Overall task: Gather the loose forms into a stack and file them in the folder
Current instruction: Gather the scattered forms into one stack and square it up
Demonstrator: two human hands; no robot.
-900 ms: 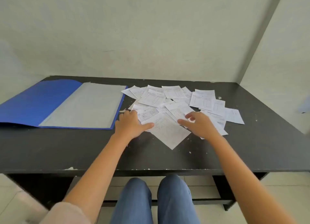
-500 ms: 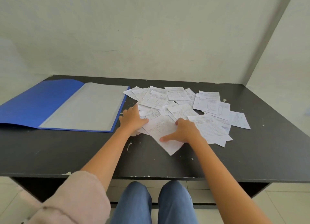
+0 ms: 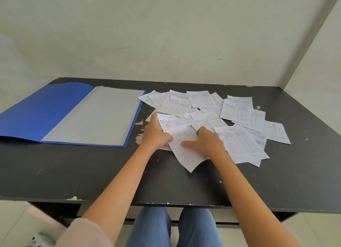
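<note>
Several white printed forms [image 3: 238,111] lie scattered and overlapping on the black table [image 3: 77,172], right of centre. An open blue folder [image 3: 42,110] with a clear inner sleeve [image 3: 96,115] lies flat at the left. My left hand [image 3: 155,134] grips the left edge of a few forms at the near side of the pile. My right hand [image 3: 204,143] presses on the nearest form [image 3: 186,158], thumb pointing left, fingers curled over its right edge. That sheet's corner points toward me.
The table top is chipped in spots near the folder's right edge [image 3: 139,136]. Walls close off the back and right sides. My knees in blue jeans [image 3: 173,228] show under the front edge.
My right hand has slid left onto the nearest form, closer to my left hand. My left hand has closed on the sheets' left edge. The forms under them have bunched together slightly.
</note>
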